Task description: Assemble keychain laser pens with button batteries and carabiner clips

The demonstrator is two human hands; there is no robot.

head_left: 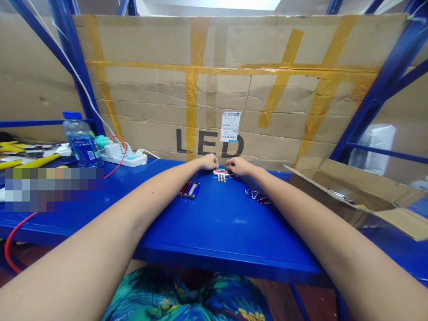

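My left hand (209,162) is at the far side of the blue table, its fingers curled in at the left end of a small row of thin red, white and green sticks (220,171). At the right end of that row is my right hand (240,166), its fingers also bent and pinched together. What either hand grips is too small to make out. Just in front of the sticks lie several small silver round pieces (221,178). Several coloured metal tubes (189,190) lie side by side nearer my left forearm. By my right forearm are several carabiners (257,196) in blue, silver and red.
A tall cardboard sheet (150,102) marked LED stands behind the blue table (214,232). To the left are a plastic bottle (83,142), a white power strip (125,158) and a red cable (16,227). An open cardboard box (351,191) sits at the right.
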